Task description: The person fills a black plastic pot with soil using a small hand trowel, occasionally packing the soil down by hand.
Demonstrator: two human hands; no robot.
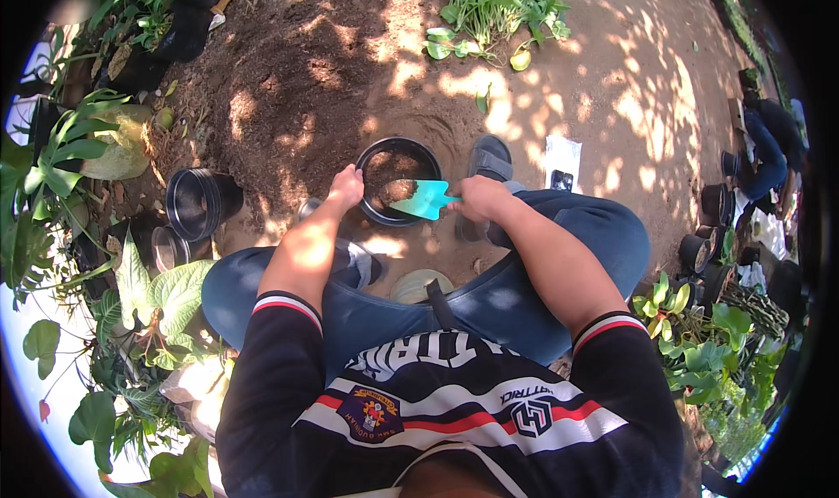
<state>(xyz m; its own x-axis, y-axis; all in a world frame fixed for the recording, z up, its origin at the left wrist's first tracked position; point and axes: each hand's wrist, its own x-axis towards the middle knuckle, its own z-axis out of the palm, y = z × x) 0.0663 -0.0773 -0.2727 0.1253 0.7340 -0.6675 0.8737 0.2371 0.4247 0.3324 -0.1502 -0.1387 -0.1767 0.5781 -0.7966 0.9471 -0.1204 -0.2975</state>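
A round black plastic plant pot stands on the ground in front of me, with dark soil inside. My left hand grips the pot's left rim. In my right hand is the handle of a turquoise garden trowel. The trowel's blade reaches over the pot's right side, its tip towards the middle, and some soil lies on it. Beyond the pot spreads a heap of dark loose soil. Whether the blade touches the soil in the pot I cannot tell.
Stacked black pots lie at the left among leafy plants. Uprooted green plants lie on the ground ahead. A white plastic packet is beyond my right knee. At far right, another person sits near several black pots.
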